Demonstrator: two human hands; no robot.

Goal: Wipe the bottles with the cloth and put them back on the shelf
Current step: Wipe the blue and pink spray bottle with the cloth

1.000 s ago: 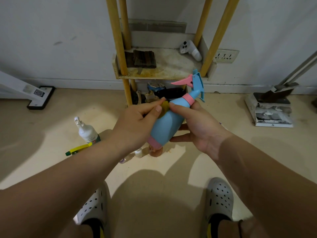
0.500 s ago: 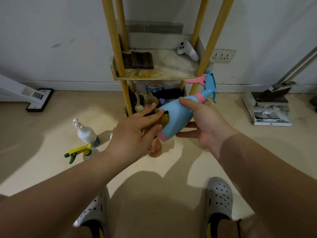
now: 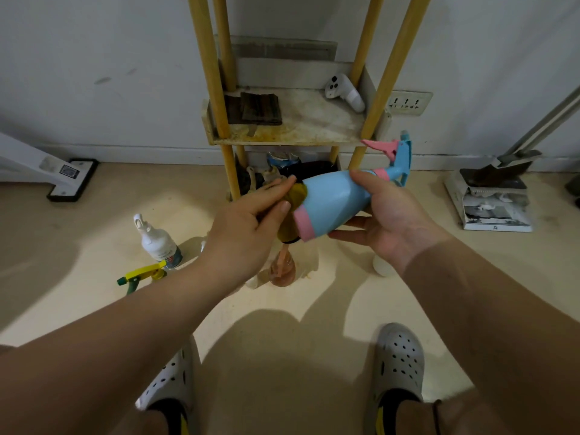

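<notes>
My right hand (image 3: pixel 389 221) grips a light blue spray bottle (image 3: pixel 335 202) with a pink base band and pink trigger. The bottle lies almost sideways in the air, its nozzle up to the right, in front of the yellow-posted shelf (image 3: pixel 292 133). My left hand (image 3: pixel 248 227) holds a dark yellow cloth (image 3: pixel 293 211) against the bottle's pink base end; most of the cloth is hidden behind my fingers. On the floor below stand a white spray bottle (image 3: pixel 157 243), a bottle with a yellow and green trigger (image 3: pixel 141 276) and a clear bottle of orange liquid (image 3: pixel 282 268).
The shelf's middle board carries a dark folded cloth (image 3: pixel 257 108) and a white controller (image 3: pixel 345 91). Its lower level is crowded with dark items. A stack of books (image 3: pixel 492 205) under a dustpan lies at right. A white stand base (image 3: pixel 66 180) lies at left. My two shoes are at the bottom.
My right hand has tipped the blue bottle flatter and swung its nozzle right. My left hand slid the cloth from the bottle's body down to its pink base end.
</notes>
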